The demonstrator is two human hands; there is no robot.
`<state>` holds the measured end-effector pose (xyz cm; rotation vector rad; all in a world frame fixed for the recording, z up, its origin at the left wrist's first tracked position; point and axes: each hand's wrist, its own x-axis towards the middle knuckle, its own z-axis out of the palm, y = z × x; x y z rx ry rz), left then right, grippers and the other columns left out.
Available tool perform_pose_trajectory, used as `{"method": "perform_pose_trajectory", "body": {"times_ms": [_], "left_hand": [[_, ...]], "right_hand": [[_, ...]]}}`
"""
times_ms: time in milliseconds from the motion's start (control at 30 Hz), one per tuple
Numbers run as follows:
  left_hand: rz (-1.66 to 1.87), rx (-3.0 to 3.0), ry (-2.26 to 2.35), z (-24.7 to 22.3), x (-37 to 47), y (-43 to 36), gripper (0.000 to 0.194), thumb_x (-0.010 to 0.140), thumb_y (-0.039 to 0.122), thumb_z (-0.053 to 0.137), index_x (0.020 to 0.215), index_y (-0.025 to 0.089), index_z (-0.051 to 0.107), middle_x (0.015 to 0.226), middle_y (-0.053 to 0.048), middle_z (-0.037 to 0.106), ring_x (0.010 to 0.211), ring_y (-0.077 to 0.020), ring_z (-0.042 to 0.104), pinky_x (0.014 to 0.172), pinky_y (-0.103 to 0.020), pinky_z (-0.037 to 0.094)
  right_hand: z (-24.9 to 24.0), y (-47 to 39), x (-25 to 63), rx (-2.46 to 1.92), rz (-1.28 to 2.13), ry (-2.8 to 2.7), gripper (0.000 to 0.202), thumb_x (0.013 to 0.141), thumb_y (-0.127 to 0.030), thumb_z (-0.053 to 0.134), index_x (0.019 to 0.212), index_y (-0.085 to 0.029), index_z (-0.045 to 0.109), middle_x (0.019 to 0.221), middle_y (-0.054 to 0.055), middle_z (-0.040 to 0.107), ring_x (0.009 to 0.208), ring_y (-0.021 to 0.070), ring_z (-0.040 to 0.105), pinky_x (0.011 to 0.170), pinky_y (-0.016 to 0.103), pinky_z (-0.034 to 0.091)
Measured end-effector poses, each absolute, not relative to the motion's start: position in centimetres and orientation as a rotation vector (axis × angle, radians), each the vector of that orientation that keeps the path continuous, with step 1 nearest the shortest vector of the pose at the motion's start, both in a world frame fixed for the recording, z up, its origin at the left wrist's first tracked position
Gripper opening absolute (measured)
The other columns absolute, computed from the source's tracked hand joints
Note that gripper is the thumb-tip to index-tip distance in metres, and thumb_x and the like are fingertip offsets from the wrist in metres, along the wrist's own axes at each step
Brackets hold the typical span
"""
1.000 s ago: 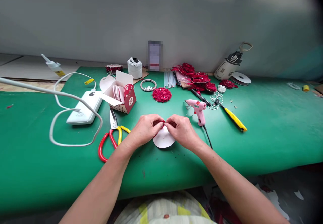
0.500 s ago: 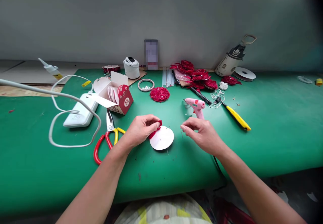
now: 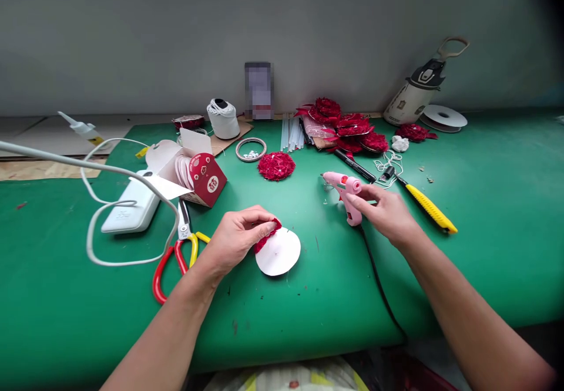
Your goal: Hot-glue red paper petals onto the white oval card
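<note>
My left hand [image 3: 241,237] is closed, pinching a strip of red ruffled ribbon [image 3: 265,242] along the upper left edge of a white paper disc [image 3: 278,257]. The disc lies tilted a little toward me above the green table. My right hand [image 3: 388,210] is at the handle of a pink glue gun [image 3: 343,184], thumb on the near side and fingers partly hidden behind. The gun points left, propped on its small wire stand. A finished red ruffled rosette [image 3: 276,166] lies just beyond the disc.
Scissors [image 3: 184,237], a white power bank [image 3: 131,206] with a looping cable, and an open red box [image 3: 207,179] stand at left. Glue sticks [image 3: 291,132], a pile of red rosettes [image 3: 348,127] and a marker [image 3: 355,166] lie behind. A yellow cutter [image 3: 429,208] is at right.
My right hand has moved right from above the table to the glue gun's handle. My left hand still pinches the ribbon on the disc. The view has shifted slightly.
</note>
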<state>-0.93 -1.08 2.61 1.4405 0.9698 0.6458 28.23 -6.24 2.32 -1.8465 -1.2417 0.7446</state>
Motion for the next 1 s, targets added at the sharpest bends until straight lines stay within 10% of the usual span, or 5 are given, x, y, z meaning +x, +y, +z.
{"method": "perform_pose_trajectory", "body": {"times_ms": [267, 567, 1000], "left_hand": [[0.727, 1.271, 0.993, 2.9, -1.2, -0.9, 0.019, 0.076, 0.032, 0.076, 0.081, 0.015, 0.072, 0.075, -0.002, 0.061, 0.059, -0.0084, 0.047, 0.056, -0.023, 0.039], [0.814, 1.043, 0.973, 3.2, -1.3, -0.9, 0.021, 0.069, 0.031, 0.081, 0.078, 0.013, 0.074, 0.071, -0.003, 0.063, 0.061, -0.0098, 0.052, 0.054, -0.023, 0.04], [0.804, 0.976, 0.94, 2.7, -1.4, -0.8, 0.022, 0.069, 0.031, 0.083, 0.08, 0.013, 0.077, 0.072, -0.004, 0.065, 0.062, -0.0087, 0.051, 0.056, -0.021, 0.04]], "right_hand": [[1.2, -4.2, 26.8, -1.902, 0.853, -1.169, 0.024, 0.077, -0.039, 0.065, 0.07, -0.016, 0.063, 0.043, -0.006, 0.045, 0.033, 0.0124, 0.048, 0.034, 0.024, 0.038], [4.6, -8.5, 25.1, -1.311, 1.267, -1.122, 0.03, 0.088, -0.043, 0.062, 0.104, -0.017, 0.067, 0.093, 0.012, 0.067, 0.078, 0.0222, 0.066, 0.038, 0.02, 0.037], [3.7, -9.8, 22.3, -1.307, 1.393, -1.391, 0.043, 0.093, -0.047, 0.055, 0.125, -0.019, 0.063, 0.081, 0.007, 0.058, 0.064, 0.0142, 0.044, 0.045, 0.023, 0.032]]}}
